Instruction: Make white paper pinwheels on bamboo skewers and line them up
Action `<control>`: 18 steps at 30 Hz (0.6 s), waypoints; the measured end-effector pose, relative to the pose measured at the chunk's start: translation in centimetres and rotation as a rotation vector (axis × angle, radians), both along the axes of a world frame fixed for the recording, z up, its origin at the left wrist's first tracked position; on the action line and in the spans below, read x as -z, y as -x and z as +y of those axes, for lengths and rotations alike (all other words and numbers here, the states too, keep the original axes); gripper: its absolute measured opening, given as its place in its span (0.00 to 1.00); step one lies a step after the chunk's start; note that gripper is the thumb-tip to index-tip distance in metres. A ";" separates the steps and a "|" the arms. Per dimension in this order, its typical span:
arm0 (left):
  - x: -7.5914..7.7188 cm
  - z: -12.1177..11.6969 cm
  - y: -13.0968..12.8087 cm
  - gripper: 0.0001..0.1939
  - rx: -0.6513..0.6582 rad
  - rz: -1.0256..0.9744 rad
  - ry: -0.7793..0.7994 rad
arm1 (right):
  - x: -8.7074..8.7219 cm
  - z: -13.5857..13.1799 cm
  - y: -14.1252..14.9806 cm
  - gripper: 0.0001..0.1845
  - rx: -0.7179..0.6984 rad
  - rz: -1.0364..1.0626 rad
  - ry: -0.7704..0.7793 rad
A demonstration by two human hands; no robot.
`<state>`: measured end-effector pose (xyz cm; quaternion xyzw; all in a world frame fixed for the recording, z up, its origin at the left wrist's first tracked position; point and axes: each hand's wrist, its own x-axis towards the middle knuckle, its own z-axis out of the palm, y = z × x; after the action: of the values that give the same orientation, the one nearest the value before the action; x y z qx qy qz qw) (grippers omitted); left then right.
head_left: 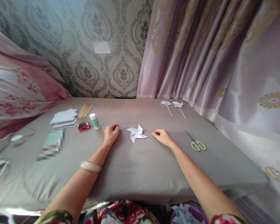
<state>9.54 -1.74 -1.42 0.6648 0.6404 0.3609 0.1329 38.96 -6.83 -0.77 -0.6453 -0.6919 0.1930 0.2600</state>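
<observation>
Patterned wallpaper [123, 34] rises beyond the far edge of our grey-covered table [135, 171], and a curtain [172, 53] hangs by its far right corner. Near the table's middle, the pinwheel [136, 133] lies between our left hand [111, 133] and right hand [163, 137], touching neither. Both have curled fingers; we cannot tell whether they grip anything.

The folded-paper four-pointed pinwheel [137, 133] is plain white, as is the stack of rectangular paper sheets [63, 116]. The cloth-covered worktop [140, 168] is unpatterned greyish taupe. The metal scissors [192, 141] have pale green looped handles; the cylindrical bottle [94, 121] is white-capped and green-bodied. Dark damask motifs cover the grey wallpaper [123, 74]. The blurred flat packet [51, 143] seems pale green with red.
</observation>
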 end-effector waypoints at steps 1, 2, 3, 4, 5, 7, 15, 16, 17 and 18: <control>0.0 0.1 0.1 0.18 -0.003 -0.002 0.008 | 0.1 0.2 -0.1 0.11 -0.021 0.020 0.011; 0.0 0.1 0.1 0.19 -0.005 -0.005 0.015 | 0.2 0.4 -0.1 0.10 -0.041 0.034 0.022; 0.0 0.1 0.1 0.19 -0.006 -0.007 0.022 | 0.3 0.5 -0.2 0.10 -0.059 0.044 0.032; 0.0 0.1 0.1 0.19 -0.009 -0.008 0.028 | 0.3 0.7 -0.2 0.09 -0.071 0.048 0.040; -0.1 0.1 0.1 0.19 -0.013 -0.008 0.035 | 0.4 0.7 -0.2 0.09 -0.079 0.048 0.048; 0.0 0.1 0.0 0.19 -0.028 -0.002 0.050 | 0.5 0.7 0.0 0.10 -0.067 0.038 0.059; 0.7 0.3 0.0 0.19 -0.054 -0.014 0.032 | 0.4 -0.5 1.1 0.09 0.096 -0.083 0.014; 0.8 0.4 0.1 0.19 -0.053 -0.012 0.030 | 0.3 -0.6 1.1 0.09 0.092 -0.093 0.016; 0.8 0.4 0.1 0.19 -0.049 -0.011 0.029 | 0.2 -0.6 1.2 0.09 0.084 -0.103 0.016; 0.9 0.4 0.1 0.20 -0.046 -0.012 0.028 | 0.2 -0.5 1.2 0.09 0.077 -0.114 0.012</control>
<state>9.43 -1.34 -2.31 0.6458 0.6597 0.3588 0.1379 37.79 -7.38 -0.97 -0.6829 -0.6790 0.1502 0.2235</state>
